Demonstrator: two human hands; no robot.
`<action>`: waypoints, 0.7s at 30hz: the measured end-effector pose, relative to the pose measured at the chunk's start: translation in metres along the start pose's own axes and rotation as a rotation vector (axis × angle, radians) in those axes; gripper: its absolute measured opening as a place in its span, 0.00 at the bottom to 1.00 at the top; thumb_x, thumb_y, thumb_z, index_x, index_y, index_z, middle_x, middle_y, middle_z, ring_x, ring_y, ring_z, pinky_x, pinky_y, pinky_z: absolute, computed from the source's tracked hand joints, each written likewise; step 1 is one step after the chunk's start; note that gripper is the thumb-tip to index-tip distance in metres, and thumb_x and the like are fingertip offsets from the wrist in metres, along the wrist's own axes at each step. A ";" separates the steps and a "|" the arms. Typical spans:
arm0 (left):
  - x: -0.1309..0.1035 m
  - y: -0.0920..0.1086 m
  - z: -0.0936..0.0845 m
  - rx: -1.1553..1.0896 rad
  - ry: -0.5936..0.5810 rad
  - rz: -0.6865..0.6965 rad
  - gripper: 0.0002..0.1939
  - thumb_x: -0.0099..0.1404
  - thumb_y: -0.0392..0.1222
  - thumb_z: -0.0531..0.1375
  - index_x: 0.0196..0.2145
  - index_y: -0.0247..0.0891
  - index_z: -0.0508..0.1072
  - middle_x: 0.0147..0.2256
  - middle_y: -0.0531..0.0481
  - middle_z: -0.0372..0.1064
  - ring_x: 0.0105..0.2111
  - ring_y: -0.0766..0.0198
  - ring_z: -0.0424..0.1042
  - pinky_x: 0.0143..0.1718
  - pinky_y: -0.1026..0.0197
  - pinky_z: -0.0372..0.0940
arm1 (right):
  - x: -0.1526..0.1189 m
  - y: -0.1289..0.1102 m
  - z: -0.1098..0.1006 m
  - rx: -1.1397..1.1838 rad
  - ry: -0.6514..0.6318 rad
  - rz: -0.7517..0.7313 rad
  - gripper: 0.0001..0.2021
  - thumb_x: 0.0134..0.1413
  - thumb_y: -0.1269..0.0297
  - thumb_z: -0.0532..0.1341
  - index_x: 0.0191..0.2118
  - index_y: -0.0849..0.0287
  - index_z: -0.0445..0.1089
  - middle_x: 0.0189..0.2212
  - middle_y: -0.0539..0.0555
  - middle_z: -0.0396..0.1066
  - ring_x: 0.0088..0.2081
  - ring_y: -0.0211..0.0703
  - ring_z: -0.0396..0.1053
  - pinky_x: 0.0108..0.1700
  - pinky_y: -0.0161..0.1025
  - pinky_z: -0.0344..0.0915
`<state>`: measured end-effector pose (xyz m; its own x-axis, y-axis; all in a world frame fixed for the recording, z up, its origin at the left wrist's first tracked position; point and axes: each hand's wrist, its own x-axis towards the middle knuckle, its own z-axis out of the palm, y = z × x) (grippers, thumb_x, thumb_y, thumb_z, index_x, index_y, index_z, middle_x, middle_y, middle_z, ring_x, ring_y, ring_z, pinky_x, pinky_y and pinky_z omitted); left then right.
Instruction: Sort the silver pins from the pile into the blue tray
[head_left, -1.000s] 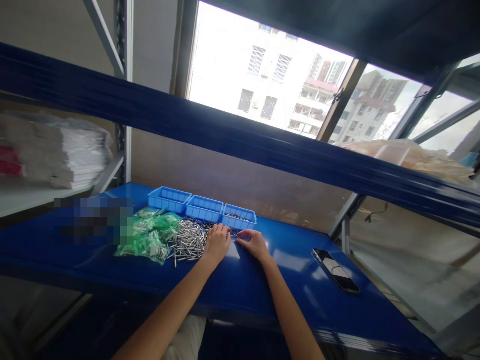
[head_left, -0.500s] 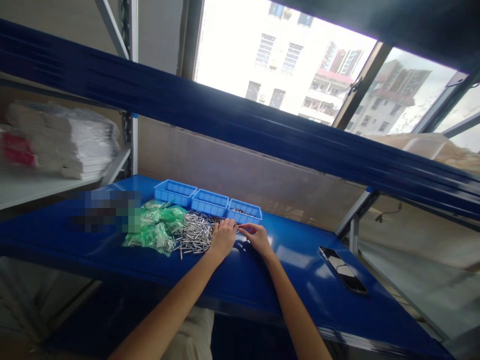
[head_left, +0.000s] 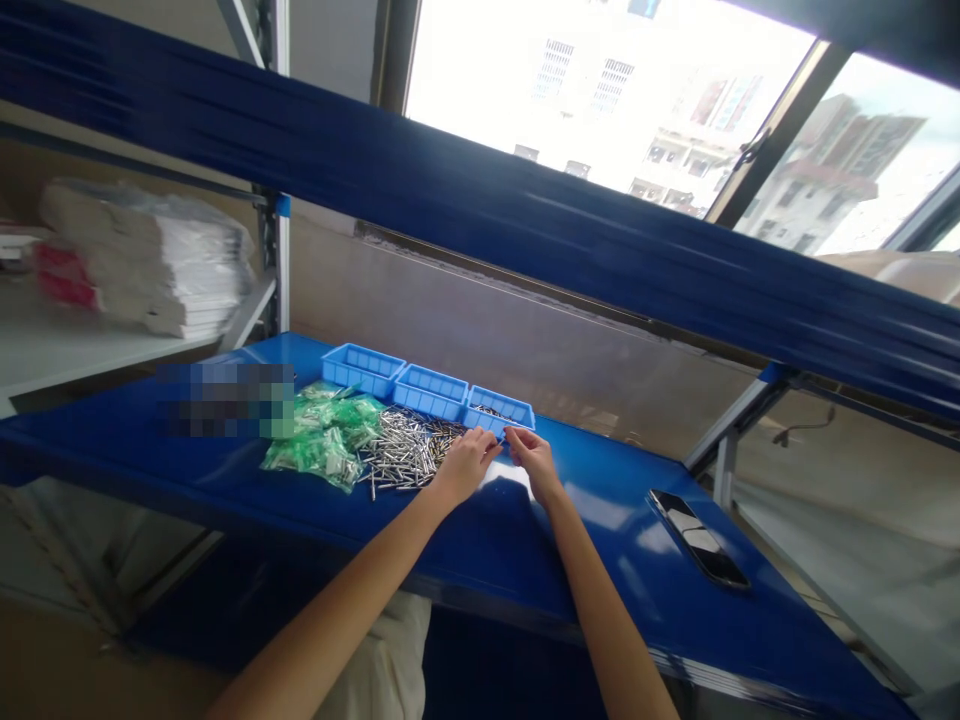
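Observation:
My left hand (head_left: 466,467) is at the right end of a pile of short silver metal pins (head_left: 405,450), its fingers curled together. Facing it, my right hand (head_left: 535,464) pinches thumb and finger close to the left fingertips. Whatever is between the fingers of either hand is too small to make out. Darker pins (head_left: 444,434) lie at the back right of the pile. Just behind both hands stands a small blue bin (head_left: 480,418) with dark pins inside. A middle blue bin (head_left: 427,402) and a left blue bin (head_left: 358,377) stand in line with it.
Green plastic bags (head_left: 330,432) with small parts lie left of the pile, beside a blurred-out patch. A phone (head_left: 699,540) lies on the blue table (head_left: 600,590) at right. A blue shelf beam (head_left: 480,215) crosses above. Wrapped stacks (head_left: 165,260) sit on the left shelf.
The view has tilted down slightly and shifted. My hands have moved rightward from the pile's edge, nearer the front of the right bin, and a little further apart.

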<state>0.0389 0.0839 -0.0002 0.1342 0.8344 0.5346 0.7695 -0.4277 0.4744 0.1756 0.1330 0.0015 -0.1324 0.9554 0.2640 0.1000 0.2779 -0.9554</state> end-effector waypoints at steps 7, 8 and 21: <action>0.001 0.004 -0.005 0.088 0.084 -0.137 0.13 0.66 0.42 0.44 0.34 0.38 0.66 0.35 0.48 0.65 0.38 0.61 0.64 0.40 0.58 0.57 | -0.003 -0.004 0.000 -0.081 -0.006 0.068 0.23 0.36 0.45 0.62 0.30 0.62 0.73 0.20 0.51 0.66 0.21 0.33 0.59 0.19 0.30 0.53; 0.002 0.003 -0.006 0.078 0.114 -0.158 0.13 0.66 0.42 0.44 0.34 0.38 0.66 0.35 0.48 0.65 0.38 0.61 0.64 0.40 0.58 0.57 | -0.004 -0.005 0.001 -0.110 -0.042 0.059 0.22 0.36 0.45 0.62 0.29 0.62 0.74 0.20 0.51 0.66 0.20 0.33 0.59 0.19 0.30 0.53; 0.001 0.005 -0.011 -0.058 0.112 -0.054 0.12 0.65 0.42 0.45 0.33 0.39 0.67 0.31 0.51 0.65 0.33 0.65 0.65 0.36 0.62 0.60 | -0.002 -0.009 0.002 0.086 -0.032 0.144 0.21 0.39 0.46 0.62 0.34 0.60 0.71 0.26 0.50 0.67 0.21 0.30 0.60 0.19 0.29 0.53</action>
<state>0.0362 0.0785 0.0106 0.0205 0.8140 0.5804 0.7359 -0.4053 0.5424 0.1728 0.1288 0.0090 -0.1541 0.9807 0.1204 0.0352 0.1272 -0.9912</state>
